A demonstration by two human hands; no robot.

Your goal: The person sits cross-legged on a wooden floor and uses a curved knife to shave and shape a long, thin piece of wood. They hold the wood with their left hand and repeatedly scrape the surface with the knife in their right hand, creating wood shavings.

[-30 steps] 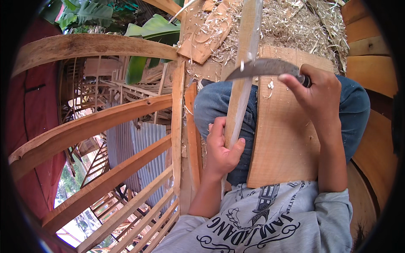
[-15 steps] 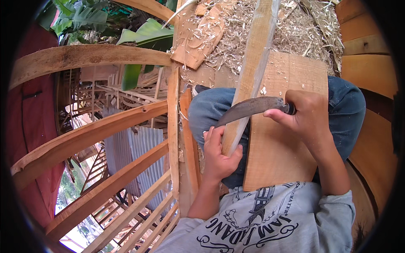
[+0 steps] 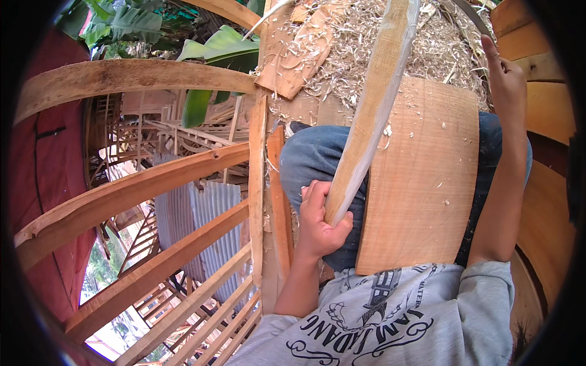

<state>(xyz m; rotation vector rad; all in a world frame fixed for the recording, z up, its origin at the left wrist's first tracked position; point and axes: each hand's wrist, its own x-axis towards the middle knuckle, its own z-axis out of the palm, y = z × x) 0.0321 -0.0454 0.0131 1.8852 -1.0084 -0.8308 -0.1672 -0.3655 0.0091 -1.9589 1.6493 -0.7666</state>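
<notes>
R hand [image 3: 510, 85] w/ knife [image 3: 475, 16] now fwd-R

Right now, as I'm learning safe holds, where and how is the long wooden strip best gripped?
The long wooden strip is probably best gripped at its near end, from the left, as the left hand does: its length slants away, looks slim enough there to close around, and the curved knife is right, in the right hand.

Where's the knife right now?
In the head view, the knife is at the upper right, held up in the right hand, between the shavings and the planks in the picture.
</notes>
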